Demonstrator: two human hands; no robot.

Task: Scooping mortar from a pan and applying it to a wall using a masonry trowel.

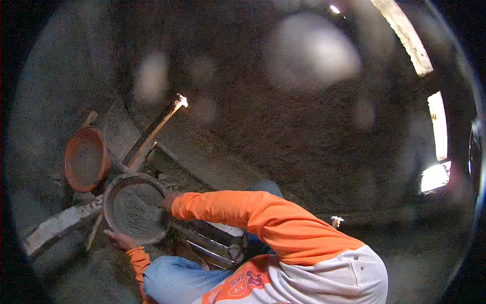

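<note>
Bowl (108,207): left hand (121,241) at lower-left, right hand (169,201) at right, arm (223,205) extended.

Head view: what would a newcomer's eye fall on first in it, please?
Probably first the bright orange sleeve, crossing mid-picture toward a round basin of grey material, left of centre; the right hand is at its right rim, the left hand at its lower left. Then a terracotta-coloured basin at far left and glaring white patches near the right edge.
</note>
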